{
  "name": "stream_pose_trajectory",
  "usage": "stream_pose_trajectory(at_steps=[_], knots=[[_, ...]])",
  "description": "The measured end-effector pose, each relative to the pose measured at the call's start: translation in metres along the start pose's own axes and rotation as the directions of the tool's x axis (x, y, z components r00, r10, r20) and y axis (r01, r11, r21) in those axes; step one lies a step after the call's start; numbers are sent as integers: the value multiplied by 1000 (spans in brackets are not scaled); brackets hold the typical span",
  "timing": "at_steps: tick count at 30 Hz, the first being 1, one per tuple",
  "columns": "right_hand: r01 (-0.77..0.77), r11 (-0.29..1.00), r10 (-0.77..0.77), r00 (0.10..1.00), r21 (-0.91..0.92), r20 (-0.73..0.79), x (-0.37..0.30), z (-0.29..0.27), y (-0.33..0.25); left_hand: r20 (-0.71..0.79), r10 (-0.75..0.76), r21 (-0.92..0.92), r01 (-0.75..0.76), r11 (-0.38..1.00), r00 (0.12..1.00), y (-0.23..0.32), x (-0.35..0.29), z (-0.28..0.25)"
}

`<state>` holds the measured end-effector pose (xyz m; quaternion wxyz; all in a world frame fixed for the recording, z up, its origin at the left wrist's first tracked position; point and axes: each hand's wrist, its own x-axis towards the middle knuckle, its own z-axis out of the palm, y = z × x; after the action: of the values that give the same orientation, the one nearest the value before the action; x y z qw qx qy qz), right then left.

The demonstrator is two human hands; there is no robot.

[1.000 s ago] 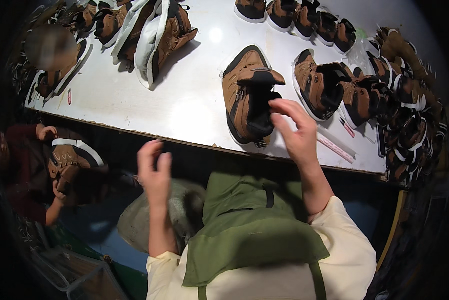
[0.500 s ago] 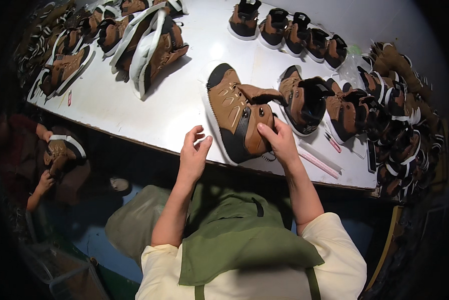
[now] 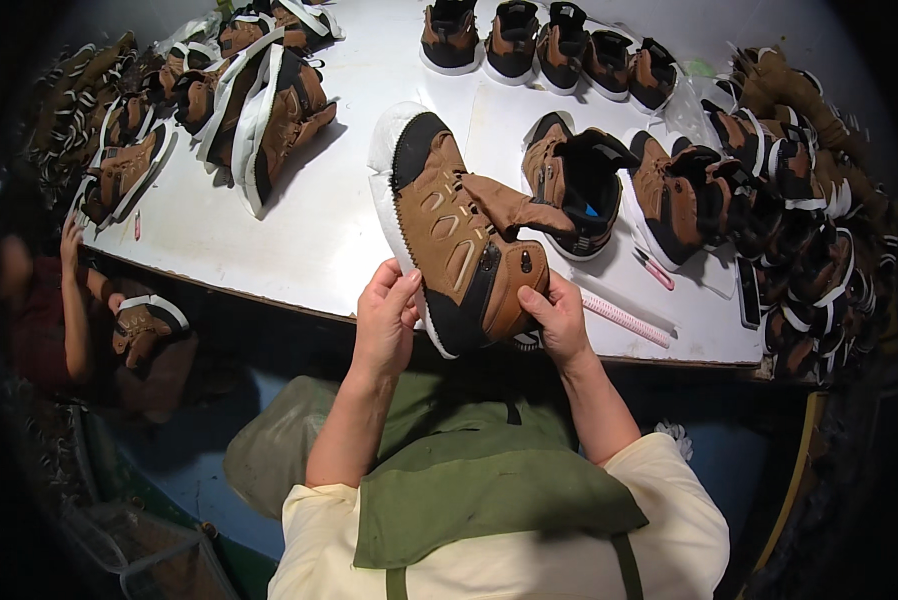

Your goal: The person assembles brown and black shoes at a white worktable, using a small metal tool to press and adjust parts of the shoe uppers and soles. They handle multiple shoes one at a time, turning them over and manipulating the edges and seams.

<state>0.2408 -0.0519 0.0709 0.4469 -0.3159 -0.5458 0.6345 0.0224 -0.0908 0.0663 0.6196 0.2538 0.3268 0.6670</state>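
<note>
Between my two hands is a brown and black shoe upper [image 3: 449, 230] with white lining material showing around its toe and lower edge. It is held up at the table's near edge, toe pointing away and its tongue flopped to the right. My left hand [image 3: 387, 310] pinches the white lower edge near the middle of the side. At the heel end, my right hand [image 3: 559, 315] grips the ankle collar, thumb on the brown panel. Just right of it stands another brown and black shoe upper [image 3: 574, 185], its dark opening facing up.
Several shoe uppers [image 3: 509, 45] line the back of the white table [image 3: 349, 230]. More uppers [image 3: 269, 120] lie at the left, and a heap [image 3: 809, 250] fills the right. A pink-handled tool [image 3: 654, 268] and a ruler [image 3: 624, 318] lie near my right hand. A co-worker [image 3: 59, 310] sits at the left.
My left hand has closed on the shoe upper's edge. The upper has tipped, showing more white at the toe. The co-worker has raised one hand toward the table.
</note>
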Motion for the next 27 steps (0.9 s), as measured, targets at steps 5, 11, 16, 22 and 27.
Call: stream_pose_trajectory(at_steps=[5, 11, 16, 22, 27], knots=[[49, 994, -48, 999, -98, 9, -4, 1, -2, -78, -19, 11, 20, 1000, 997, -2, -3, 11], [223, 850, -222, 973, -477, 58, -5, 9, -10, -146, -14, 13, 16, 1000, 989, -17, 4, -4], [513, 412, -542, 802, -753, 250, -5, 24, -12, -245, 179, 447, -52, 893, 953, -19, 7, -12], [430, 364, -498, 839, -826, 218, -11, 41, -11, -73, 581, 753, -337, 565, 811, 3, -2, -4], [400, 334, -390, 883, -854, 261, -13, 55, -15, 144, 523, 666, -474, 576, 840, 37, -12, 26]])
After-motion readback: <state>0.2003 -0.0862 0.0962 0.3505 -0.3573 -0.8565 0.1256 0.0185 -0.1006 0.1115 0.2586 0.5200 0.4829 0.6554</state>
